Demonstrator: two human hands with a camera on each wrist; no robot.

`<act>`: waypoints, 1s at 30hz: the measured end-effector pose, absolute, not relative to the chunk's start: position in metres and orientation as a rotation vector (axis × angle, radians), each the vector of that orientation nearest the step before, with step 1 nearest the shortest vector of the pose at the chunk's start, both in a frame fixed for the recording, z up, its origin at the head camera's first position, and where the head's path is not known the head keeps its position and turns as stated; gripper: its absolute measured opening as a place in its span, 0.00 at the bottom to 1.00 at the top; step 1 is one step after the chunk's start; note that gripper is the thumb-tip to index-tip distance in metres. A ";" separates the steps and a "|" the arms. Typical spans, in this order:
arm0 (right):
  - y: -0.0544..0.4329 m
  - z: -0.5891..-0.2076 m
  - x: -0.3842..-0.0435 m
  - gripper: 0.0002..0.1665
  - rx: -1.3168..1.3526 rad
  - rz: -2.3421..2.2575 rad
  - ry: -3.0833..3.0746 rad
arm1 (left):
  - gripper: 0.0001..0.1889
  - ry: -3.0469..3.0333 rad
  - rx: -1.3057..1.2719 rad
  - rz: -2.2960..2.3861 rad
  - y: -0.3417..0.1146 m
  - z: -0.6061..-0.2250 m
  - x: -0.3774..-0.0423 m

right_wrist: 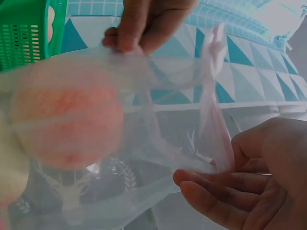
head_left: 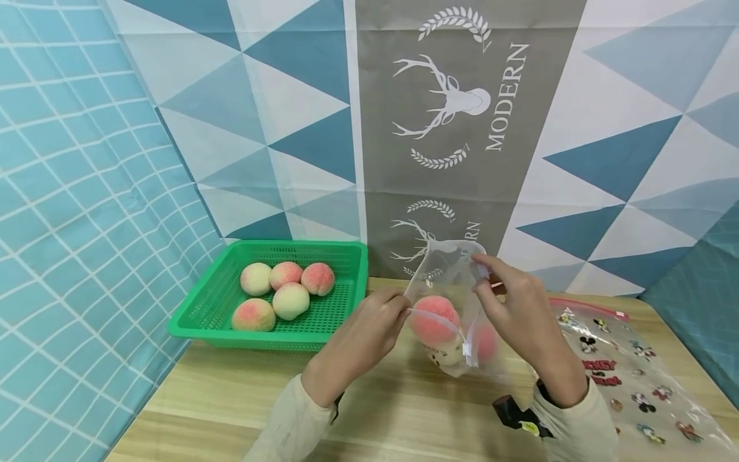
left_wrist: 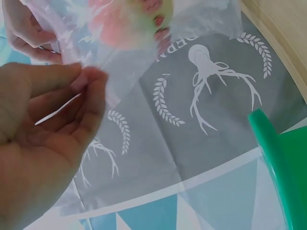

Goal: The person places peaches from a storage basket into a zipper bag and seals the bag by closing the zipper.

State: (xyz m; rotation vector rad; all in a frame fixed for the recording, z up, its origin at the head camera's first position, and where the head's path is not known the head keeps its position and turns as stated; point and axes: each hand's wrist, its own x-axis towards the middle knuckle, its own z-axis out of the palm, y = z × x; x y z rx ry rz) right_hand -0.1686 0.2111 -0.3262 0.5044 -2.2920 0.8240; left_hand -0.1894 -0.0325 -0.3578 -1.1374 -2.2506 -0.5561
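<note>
A clear zip bag with a white slider stands mouth-up on the table, between both hands. Inside it are pink and pale peaches, partly hidden by the film and its print. My left hand pinches the left edge of the bag's mouth between thumb and fingertips, as the left wrist view also shows. On the opposite edge, my right hand holds the rim with thumb and fingers. Seen from the right wrist, the mouth gapes between the two hands, and one peach lies close behind the film.
At the left, a green plastic basket holds several peaches. A flat clear bag with a red zip and cartoon prints lies on the wooden table at the right. Patterned cloth hangs behind.
</note>
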 end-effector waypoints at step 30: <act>0.207 -0.326 -0.166 0.20 0.507 0.903 -2.229 | 0.23 -2.237 -1.078 -0.521 -0.057 -0.330 -0.182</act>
